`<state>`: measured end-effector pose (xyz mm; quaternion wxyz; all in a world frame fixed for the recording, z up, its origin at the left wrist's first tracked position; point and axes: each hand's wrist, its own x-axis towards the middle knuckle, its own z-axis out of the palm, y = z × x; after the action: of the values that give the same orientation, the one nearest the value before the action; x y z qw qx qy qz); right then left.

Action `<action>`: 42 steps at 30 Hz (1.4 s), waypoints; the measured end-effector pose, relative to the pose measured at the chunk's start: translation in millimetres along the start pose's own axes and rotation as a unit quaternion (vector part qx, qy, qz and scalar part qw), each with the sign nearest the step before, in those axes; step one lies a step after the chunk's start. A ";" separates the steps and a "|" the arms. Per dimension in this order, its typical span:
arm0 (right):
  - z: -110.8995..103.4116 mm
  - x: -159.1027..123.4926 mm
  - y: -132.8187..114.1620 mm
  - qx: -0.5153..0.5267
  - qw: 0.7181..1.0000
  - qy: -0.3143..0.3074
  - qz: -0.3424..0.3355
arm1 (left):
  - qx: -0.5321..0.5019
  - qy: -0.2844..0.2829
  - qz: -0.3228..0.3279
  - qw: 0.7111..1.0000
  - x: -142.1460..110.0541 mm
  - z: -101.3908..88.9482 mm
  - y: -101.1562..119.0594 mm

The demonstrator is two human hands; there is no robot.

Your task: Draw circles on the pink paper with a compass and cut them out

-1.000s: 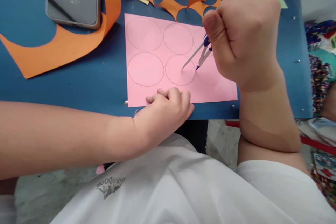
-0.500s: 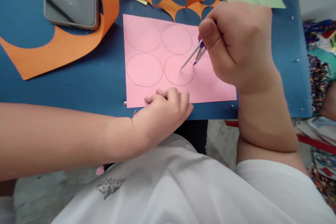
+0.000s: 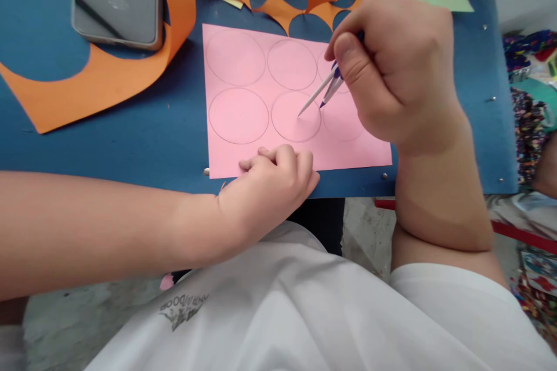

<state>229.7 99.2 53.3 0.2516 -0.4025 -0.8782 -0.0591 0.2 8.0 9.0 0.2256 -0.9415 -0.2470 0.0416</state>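
Fingers (image 3: 343, 26) of the right hand (image 3: 400, 64) are pinching the compass (image 3: 317, 93), and those of the left hand (image 3: 265, 185) are curled close together at the near edge of the pink sheet (image 3: 230, 159). On the blue table (image 3: 108, 151), the orange offcut (image 3: 130, 81) lies at the left, the pink sheet in the middle, and the phone (image 3: 117, 6) partly over the offcut. The compass is tilted above the sheet, with its white point inside the lower middle circle (image 3: 289, 128) and its blue tip near this circle's right line.
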 end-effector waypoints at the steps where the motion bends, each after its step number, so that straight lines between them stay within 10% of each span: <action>1: -0.1 -0.1 -0.5 0.009 1.000 0.001 -0.008 | 0.009 0.005 -0.003 1.000 0.0 0.2 0.3; 26: -12.4 4.8 -3.5 0.071 0.997 0.034 -0.008 | 0.024 0.015 -0.001 1.000 0.7 -0.7 -0.4; 42: -47.8 9.6 -29.6 0.060 0.994 -0.075 0.045 | 0.015 0.024 -0.005 1.000 0.6 4.2 1.2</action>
<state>221.4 71.3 102.4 0.2111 -0.4288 -0.8777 0.0349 0.5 9.1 4.7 0.2454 -0.9375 -0.2458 0.0210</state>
